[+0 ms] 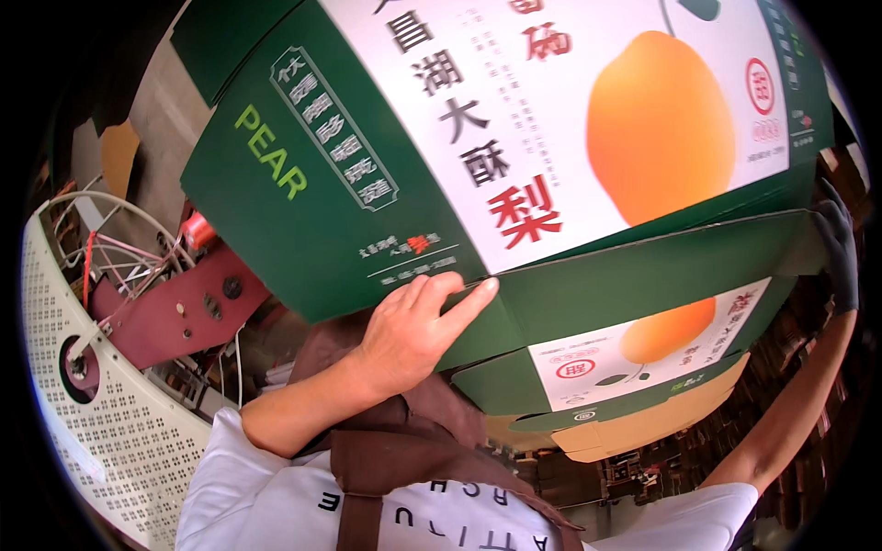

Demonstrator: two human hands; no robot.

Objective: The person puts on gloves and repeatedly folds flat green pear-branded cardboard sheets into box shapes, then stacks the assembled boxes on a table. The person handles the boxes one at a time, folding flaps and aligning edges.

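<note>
A large green and white cardboard carton (514, 101) printed with an orange-yellow pear fills the upper middle. A lower panel (606, 303) with a smaller pear picture hangs folded below a long crease. My bare left hand (412, 321) is closed at the carton's near edge, beside the left end of that crease. Its fingertips lie on the green face, and its thumb side is partly hidden. At the far right my right hand (836, 243), in a dark grey glove, grips the carton's right end. Some of its fingers are hidden behind the cardboard.
To the left stands a machine with a perforated cream guard (115, 441), a spoked wheel (124, 239) and a dark red arm (179, 308). A red cylinder (197, 230) sits behind that arm. Stacked brown cardboard (799, 386) lies beyond my right forearm.
</note>
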